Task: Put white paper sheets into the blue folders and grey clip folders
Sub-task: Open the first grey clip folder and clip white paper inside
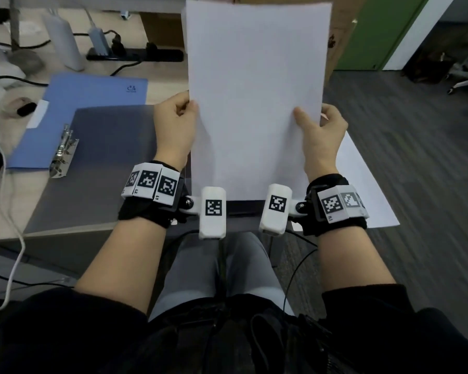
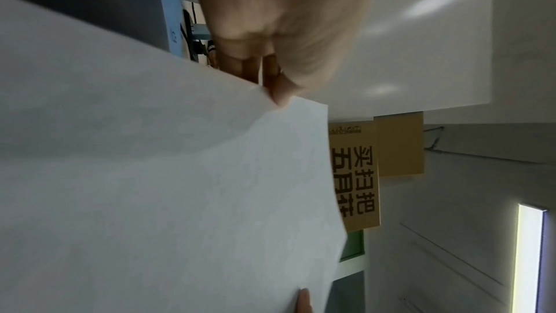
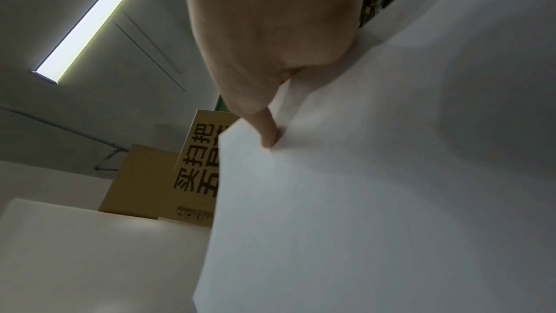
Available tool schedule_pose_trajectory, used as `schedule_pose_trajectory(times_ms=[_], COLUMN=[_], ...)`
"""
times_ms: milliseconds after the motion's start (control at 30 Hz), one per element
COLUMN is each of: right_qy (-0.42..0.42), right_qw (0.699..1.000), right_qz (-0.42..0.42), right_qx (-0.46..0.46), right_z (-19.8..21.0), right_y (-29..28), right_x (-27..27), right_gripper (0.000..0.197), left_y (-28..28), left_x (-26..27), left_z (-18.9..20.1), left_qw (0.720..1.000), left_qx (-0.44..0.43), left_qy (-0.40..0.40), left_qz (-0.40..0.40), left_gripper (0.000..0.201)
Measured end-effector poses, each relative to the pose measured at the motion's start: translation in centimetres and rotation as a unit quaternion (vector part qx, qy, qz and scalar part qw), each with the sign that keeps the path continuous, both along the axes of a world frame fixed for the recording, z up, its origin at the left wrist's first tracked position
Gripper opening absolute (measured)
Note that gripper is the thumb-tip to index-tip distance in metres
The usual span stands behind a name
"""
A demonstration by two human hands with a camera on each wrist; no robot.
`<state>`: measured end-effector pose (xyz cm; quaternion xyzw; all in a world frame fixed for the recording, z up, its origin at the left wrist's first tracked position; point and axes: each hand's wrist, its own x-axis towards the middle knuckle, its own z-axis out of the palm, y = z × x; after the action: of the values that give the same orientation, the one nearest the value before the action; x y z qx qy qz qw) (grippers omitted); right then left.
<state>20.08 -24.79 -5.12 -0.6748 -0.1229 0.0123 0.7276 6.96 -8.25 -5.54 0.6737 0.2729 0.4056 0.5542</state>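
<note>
I hold a stack of white paper sheets (image 1: 257, 85) upright in front of me, above the desk's right end. My left hand (image 1: 177, 122) pinches its left edge, thumb in front. My right hand (image 1: 319, 130) grips its right edge, thumb on the front face. In the wrist views the same sheets (image 2: 150, 187) (image 3: 376, 187) fill much of the frame, with my left hand (image 2: 280, 39) and my right hand (image 3: 270, 44) on their edges. An open grey clip folder (image 1: 106, 163) with a metal clip (image 1: 62, 152) lies on the desk, over a blue folder (image 1: 87, 95).
More white sheets (image 1: 362, 179) lie at the desk's right end under my right hand. A black power strip (image 1: 135, 55), cables and white devices (image 1: 65, 41) sit at the back left. Cardboard boxes (image 2: 355, 175) stand behind the desk. Grey floor lies to the right.
</note>
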Motion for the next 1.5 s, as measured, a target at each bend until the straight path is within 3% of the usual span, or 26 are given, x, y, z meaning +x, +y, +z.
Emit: schedule_pose_trajectory(times_ms=[267, 500, 833, 933, 1100, 1367, 1500], right_qy=[0.074, 0.129, 0.140, 0.142, 0.130, 0.124, 0.119], right_qw=[0.982, 0.967, 0.961, 0.962, 0.965, 0.956, 0.950], right_qz=[-0.049, -0.046, -0.041, -0.045, -0.047, -0.015, -0.013], right_qx=[-0.167, -0.213, -0.234, -0.228, -0.223, -0.267, -0.289], right_z=[-4.8, -6.5, -6.5, -6.7, -6.6, -6.4, -6.3], right_y=[0.3, 0.1, 1.1, 1.0, 1.3, 2.4, 2.8], right_x=[1.0, 1.5, 2.6, 2.7, 3.1, 3.9, 4.1], right_gripper=[0.038, 0.041, 0.038, 0.038, 0.039, 0.036, 0.033], left_y=[0.4, 0.5, 2.0, 1.7, 1.7, 3.5, 3.4], left_x=[-0.2, 0.1, 0.6, 0.4, 0.3, 1.0, 1.0], left_z=[-5.5, -7.3, -7.7, -6.9, -6.3, -6.8, -6.0], left_qw=[0.987, 0.978, 0.973, 0.978, 0.982, 0.967, 0.961], left_qx=[-0.092, -0.101, -0.100, -0.093, -0.085, -0.071, -0.059], left_qy=[0.125, 0.177, 0.209, 0.188, 0.170, 0.243, 0.269], left_qz=[0.040, 0.037, 0.014, 0.011, 0.012, 0.012, 0.013], left_gripper=[0.038, 0.035, 0.015, 0.030, 0.033, 0.017, 0.030])
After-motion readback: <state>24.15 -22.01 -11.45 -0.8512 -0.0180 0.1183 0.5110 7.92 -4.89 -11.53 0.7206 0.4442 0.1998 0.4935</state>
